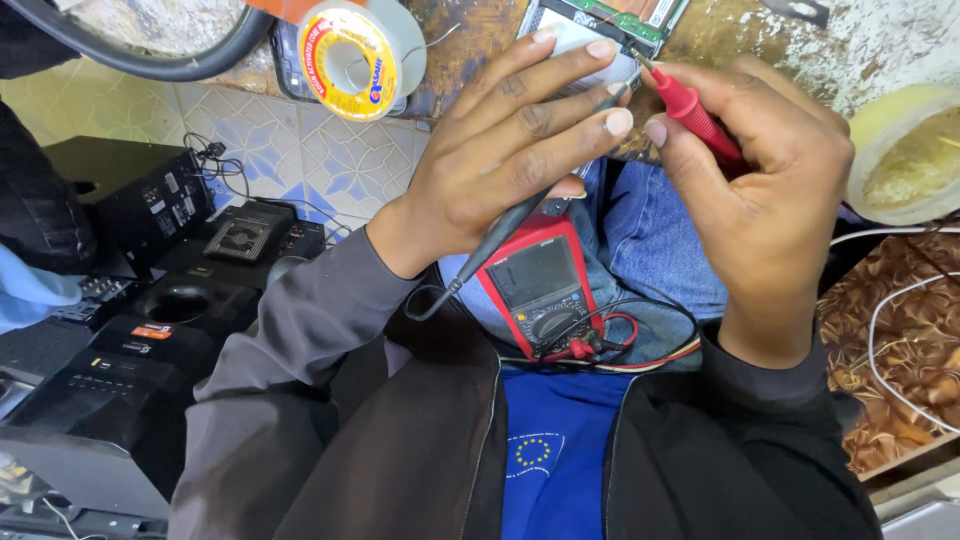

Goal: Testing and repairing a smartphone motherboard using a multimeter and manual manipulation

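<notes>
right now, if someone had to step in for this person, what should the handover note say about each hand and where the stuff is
Left hand: fingers wrapped round the black probe, its tip up at the circuit board on the bench edge.
Right hand: pinching the red probe, tip also at the board's lower edge.
Meter: red, lying on the lap, both leads plugged in; its screen cannot be read from here.
Solder spool sits left of the board, a tub of yellowish paste to the right.
Done: both probes are up at the board.
Left: judging by the setup, probably reading the meter and checking further points.
</notes>
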